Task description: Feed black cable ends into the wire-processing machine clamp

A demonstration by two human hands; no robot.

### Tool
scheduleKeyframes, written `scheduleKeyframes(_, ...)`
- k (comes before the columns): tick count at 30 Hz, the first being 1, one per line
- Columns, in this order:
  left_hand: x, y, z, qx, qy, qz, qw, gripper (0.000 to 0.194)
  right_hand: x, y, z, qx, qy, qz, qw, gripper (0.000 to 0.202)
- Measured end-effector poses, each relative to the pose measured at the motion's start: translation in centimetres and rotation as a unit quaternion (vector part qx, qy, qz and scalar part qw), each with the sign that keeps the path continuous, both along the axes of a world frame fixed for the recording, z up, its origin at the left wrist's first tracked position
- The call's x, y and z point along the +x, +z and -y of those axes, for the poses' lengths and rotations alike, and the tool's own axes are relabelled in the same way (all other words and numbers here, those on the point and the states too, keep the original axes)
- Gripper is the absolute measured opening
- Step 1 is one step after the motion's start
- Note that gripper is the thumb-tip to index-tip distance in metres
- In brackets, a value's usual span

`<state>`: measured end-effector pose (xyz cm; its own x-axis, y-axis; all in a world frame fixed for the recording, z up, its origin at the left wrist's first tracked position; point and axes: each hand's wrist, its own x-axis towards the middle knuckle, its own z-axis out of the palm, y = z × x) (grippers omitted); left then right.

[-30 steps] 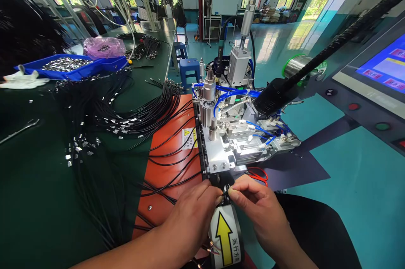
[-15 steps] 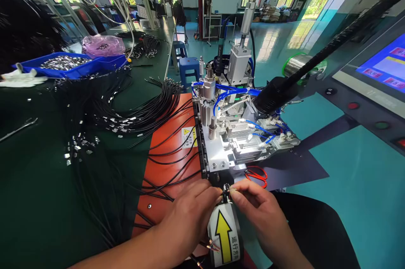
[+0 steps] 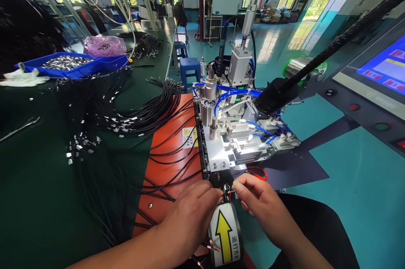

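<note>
My left hand [image 3: 196, 207] pinches the end of a black cable at the front edge of the silver machine [image 3: 234, 134]. Facing it, my right hand [image 3: 257, 197] has thumb and forefinger pressed together on a thin wire at the cable's tip. A bit of red wire shows between the two hands. Just below them is a white cover with a yellow arrow [image 3: 224, 235]. Stripped wire ends [image 3: 212, 245] stick out beside my left wrist. Several black cables [image 3: 172, 161] cross the orange plate [image 3: 158, 201] into the machine.
On the dark green table [image 3: 31, 188] lie bundles of black cables [image 3: 152, 112], a blue tray [image 3: 110, 63] of metal parts and a pink bag [image 3: 103, 45]. Red-handled scissors [image 3: 260, 172] lie behind my right hand. A control panel [image 3: 363, 100] stands at the right.
My right hand has shifted slightly up and right, its fingers more curled. Red wire now shows between the hands. My left hand has barely moved.
</note>
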<state>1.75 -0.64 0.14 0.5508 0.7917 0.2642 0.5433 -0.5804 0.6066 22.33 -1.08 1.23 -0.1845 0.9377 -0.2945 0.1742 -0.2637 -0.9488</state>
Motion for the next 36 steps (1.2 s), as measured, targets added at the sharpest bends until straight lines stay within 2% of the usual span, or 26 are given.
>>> scheduleKeyframes(6,0.0,-0.1,0.1,-0.004,0.005,0.005,1.0,0.018,-0.1,0.2,-0.1,0.041,0.007,0.035,0.999,0.033)
scheduleKeyframes(8,-0.2,-0.1,0.2,-0.03,0.006,0.017,0.999,0.016,-0.2,-0.1,-0.1,0.048,0.004,0.05,0.998,0.033)
scheduleKeyframes(12,-0.7,0.4,0.2,-0.079,0.004,0.034,0.996,0.026,-0.5,-0.9,-0.1,0.058,-0.016,0.077,0.995,0.033)
scheduleKeyframes(19,-1.1,0.2,0.2,-0.041,0.03,0.009,0.999,0.029,-1.4,-1.5,-0.1,0.056,-0.037,0.08,0.994,0.033)
scheduleKeyframes(28,-0.9,-0.4,0.4,-0.055,0.033,0.024,0.998,0.031,-1.6,-1.9,-0.2,0.033,-0.045,0.088,0.995,0.035)
scheduleKeyframes(36,-0.9,-0.6,0.2,-0.035,0.034,0.015,0.999,0.03,-1.6,-1.9,-0.1,0.021,-0.047,0.084,0.995,0.036)
